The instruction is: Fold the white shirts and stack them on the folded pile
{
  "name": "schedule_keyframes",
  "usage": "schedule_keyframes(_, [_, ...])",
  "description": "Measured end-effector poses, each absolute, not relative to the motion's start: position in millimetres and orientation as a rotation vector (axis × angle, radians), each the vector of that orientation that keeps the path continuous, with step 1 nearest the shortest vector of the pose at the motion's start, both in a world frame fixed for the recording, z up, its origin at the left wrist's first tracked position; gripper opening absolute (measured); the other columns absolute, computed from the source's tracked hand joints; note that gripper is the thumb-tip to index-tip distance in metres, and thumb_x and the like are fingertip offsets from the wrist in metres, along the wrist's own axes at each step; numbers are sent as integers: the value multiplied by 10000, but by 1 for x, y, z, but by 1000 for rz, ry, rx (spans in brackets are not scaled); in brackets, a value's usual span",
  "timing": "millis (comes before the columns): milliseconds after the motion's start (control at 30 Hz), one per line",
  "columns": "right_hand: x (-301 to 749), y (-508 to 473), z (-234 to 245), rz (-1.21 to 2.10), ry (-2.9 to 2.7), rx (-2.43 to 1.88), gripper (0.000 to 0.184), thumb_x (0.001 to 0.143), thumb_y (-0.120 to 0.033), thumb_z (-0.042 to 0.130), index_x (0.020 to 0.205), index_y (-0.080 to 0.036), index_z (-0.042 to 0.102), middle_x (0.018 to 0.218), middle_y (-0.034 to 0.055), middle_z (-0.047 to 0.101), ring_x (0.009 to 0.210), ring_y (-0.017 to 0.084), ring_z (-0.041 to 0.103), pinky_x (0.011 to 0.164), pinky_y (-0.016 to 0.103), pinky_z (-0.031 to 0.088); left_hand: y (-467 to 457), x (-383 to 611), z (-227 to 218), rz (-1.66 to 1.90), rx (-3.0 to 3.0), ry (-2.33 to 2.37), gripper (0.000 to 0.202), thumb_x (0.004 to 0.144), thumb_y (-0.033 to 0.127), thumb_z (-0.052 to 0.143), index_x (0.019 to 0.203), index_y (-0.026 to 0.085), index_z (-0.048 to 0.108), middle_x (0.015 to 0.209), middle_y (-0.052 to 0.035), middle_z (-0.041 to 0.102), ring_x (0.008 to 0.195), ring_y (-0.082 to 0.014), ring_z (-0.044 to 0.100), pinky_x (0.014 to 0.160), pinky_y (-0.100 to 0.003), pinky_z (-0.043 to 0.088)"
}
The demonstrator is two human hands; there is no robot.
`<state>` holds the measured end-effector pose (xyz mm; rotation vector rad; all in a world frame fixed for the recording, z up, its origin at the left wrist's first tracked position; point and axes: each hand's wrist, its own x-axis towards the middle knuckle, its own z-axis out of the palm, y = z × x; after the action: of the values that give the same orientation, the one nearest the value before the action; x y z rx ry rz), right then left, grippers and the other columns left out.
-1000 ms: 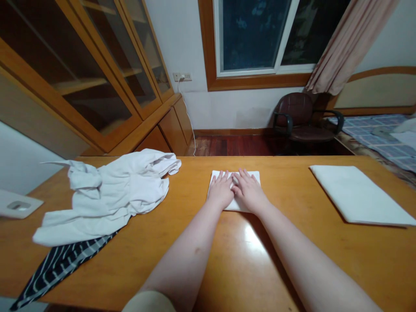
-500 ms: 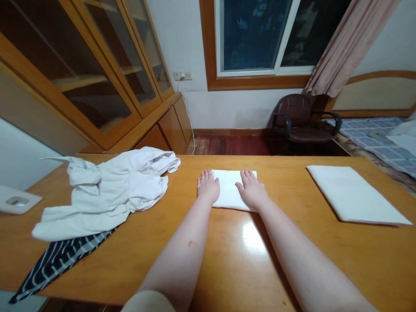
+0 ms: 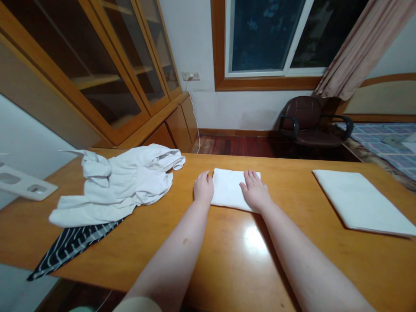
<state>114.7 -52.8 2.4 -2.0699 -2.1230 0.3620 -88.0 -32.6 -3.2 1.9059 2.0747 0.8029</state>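
Note:
A small folded white cloth point(image 3: 229, 187) lies flat on the wooden table, its near edge facing me. My left hand point(image 3: 203, 187) rests at the cloth's left edge, fingers slightly bent and pointing away from me, not closed round anything. Flat on the right part of the cloth lies my right hand point(image 3: 255, 189), its fingers stretched out and covering that side. Off to the right sits a larger folded white cloth point(image 3: 364, 201), touched by neither hand.
A crumpled white garment point(image 3: 123, 182) lies on the left over a black-and-white striped cloth point(image 3: 74, 247). A white plastic piece point(image 3: 27, 184) shows at the far left. Beyond the table point(image 3: 224, 251) stand a glass-fronted cabinet point(image 3: 130, 119) and a chair point(image 3: 303, 121).
My left hand has slid off the cloth's top to its left edge, with its fingers more bent. The right hand stays flat on the cloth. The view has shifted slightly.

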Motion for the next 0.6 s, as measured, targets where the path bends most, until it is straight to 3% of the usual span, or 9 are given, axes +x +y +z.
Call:
schedule_keyframes(133, [113, -54, 4, 360, -2116, -2072, 569, 954, -392, 217, 1467, -153, 277, 1542, 73, 214, 1418, 198, 140, 1110, 451, 194, -55, -57, 4, 710, 2354, 1723, 391, 913, 241, 367, 1247, 240, 570, 1338, -31, 548, 1294, -186, 419, 1138, -396, 210])
schedule_keyframes(333, [119, -53, 5, 367, -2102, -2041, 542, 954, -375, 235, 1459, -195, 309, 1538, 52, 233, 1415, 216, 150, 1099, 453, 225, -72, -34, -5, 393, 2354, 1757, 561, 903, 379, 413, 1436, 217, 352, 1512, -89, 291, 1404, -252, 221, 1146, -459, 119])
schedule_keyframes(600, [137, -45, -4, 427, -2084, -2014, 579, 934, -448, 301, 1460, -208, 315, 1533, 67, 249, 1371, 272, 271, 1112, 454, 195, -72, -57, -4, 374, 2302, 1748, 580, 899, 422, 423, 1447, 261, 324, 1521, -61, 274, 1411, -249, 201, 1144, -477, 116])
